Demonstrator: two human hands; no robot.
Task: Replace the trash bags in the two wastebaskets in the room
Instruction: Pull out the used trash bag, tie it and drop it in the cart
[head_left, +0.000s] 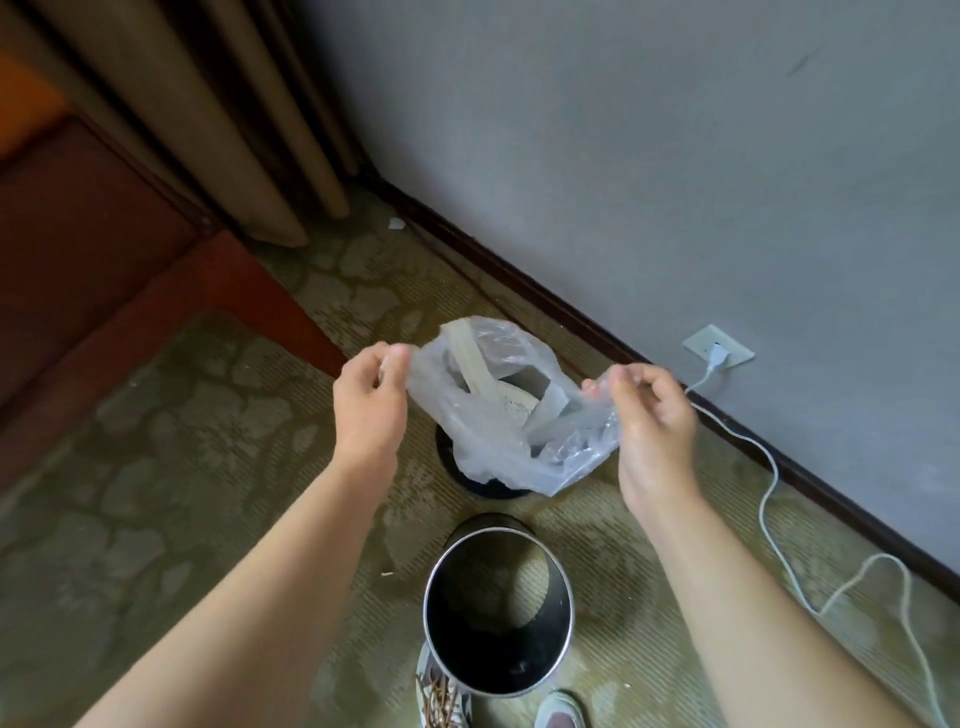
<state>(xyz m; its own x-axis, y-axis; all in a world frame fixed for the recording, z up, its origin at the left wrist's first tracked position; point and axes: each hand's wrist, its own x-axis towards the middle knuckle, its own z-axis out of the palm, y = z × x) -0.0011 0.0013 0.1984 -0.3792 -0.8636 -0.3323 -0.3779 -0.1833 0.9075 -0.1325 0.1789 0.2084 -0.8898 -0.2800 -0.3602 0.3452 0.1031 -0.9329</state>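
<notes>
Translucent thin plastic trash bag was held in the air between both hands, above a partly hidden dark round wastebasket and beyond a second, unlined metal cylindrical wastebasket standing on the patterned green carpet. One edge of the bag's mouth was pinched by the left hand, thumb against curled fingers; the opposite edge was pinched likewise by the right hand, so each grip was clamped on the film. Both forearms were extended forward and downward, the hands well apart and roughly level. The step in hand was judged to be opening the bag. It would be done well if the two layers were separated fully, the mouth spread wider than the rim, and the film lowered without being torn. A white charging cable was seen along the wall.
</notes>
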